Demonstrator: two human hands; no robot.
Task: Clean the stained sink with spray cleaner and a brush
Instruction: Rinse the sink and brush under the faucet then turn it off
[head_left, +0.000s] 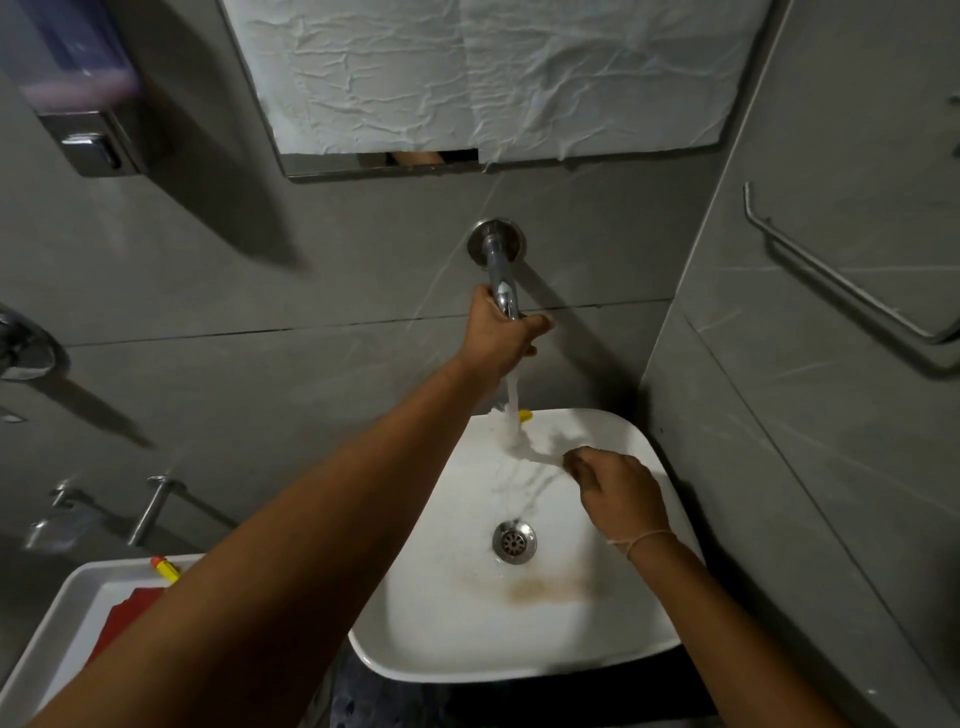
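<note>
A white basin (436, 639) sits below a chrome wall tap (501, 275). My left hand (501, 332) is closed around the tap's spout end, and water (511, 415) runs down into the basin. Brown stains (535, 584) lie in front of the metal drain (514, 541). My right hand (618, 491) is inside the basin on the right, fingers curled near the stream; I cannot tell whether it holds anything. A small yellow thing (524, 415) shows at the basin's back rim. No brush is clearly visible.
A second white basin (62, 618) at the lower left holds a red item (127, 613) and a yellow bottle with an orange tip (165, 568). A soap dispenser (78, 88) hangs top left, a paper-covered mirror (467, 78) above the tap, a towel rail (841, 280) on the right wall.
</note>
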